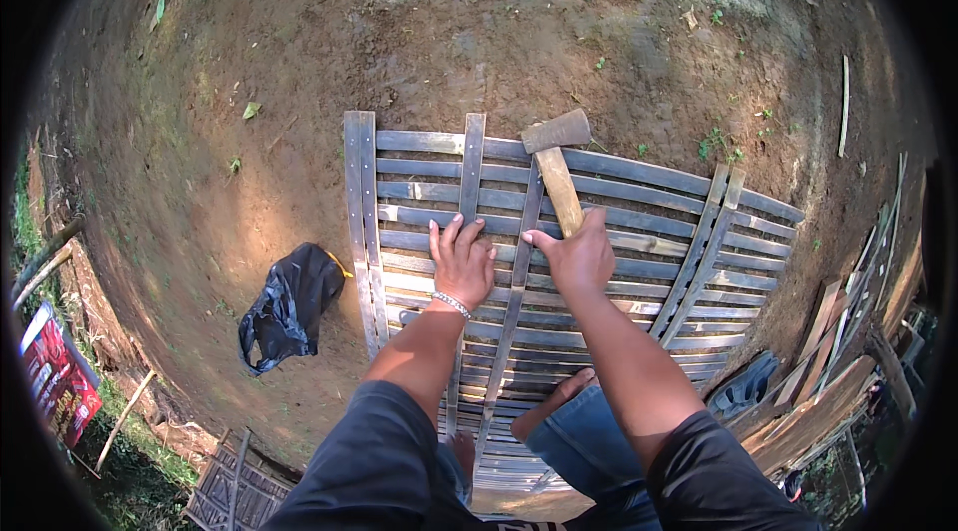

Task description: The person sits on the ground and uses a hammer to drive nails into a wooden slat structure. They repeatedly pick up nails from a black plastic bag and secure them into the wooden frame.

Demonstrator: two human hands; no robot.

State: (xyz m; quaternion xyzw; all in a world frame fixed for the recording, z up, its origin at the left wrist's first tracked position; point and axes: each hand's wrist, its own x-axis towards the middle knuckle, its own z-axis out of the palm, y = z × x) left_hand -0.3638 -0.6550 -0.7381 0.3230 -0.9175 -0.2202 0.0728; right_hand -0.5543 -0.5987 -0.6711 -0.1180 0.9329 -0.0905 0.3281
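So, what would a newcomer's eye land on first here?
Probably the wooden-handled hammer, gripped in the right hand over the slatted panel. Beside it, the left hand rests on the panel, a silvery bracelet at its wrist. Then the black plastic bag stands out on the brown earth, left of the panel.

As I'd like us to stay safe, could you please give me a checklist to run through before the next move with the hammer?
1. Hammer gripped: ok; the right hand is closed around it.
2. Left hand apart from the hammer: ok; it rests on the panel, to the left.
3. Hands protected: not ok; both are bare.
4. Hammer raised off the panel: cannot tell from this one view.
5. Bag off the panel: ok; it lies on the ground to the left.
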